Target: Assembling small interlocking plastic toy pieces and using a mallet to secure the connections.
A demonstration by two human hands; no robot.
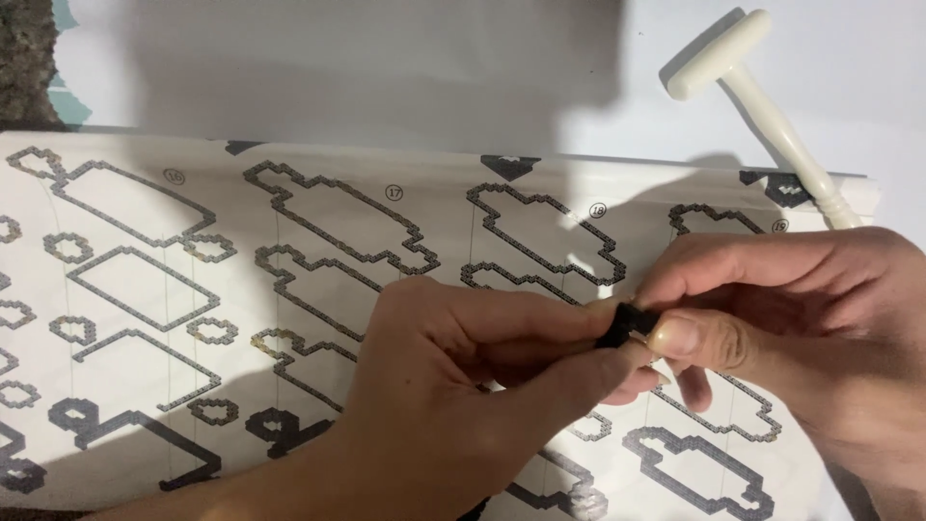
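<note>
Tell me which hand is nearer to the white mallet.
Right. The right hand lies just below the white mallet, close to its handle end, while the left hand sits farther off to the lower left. Both hands pinch a small black piece.

Small black block piece (pixel 625 324), dark and boxy, mostly hidden; only a short stretch of it shows. It sits pinched between the fingertips of the left hand (pixel 453 386) and the right hand (pixel 772 318), held just above a printed instruction sheet (pixel 174 289) of outlined brick shapes. Exact shape and tilt cannot be told.
</note>
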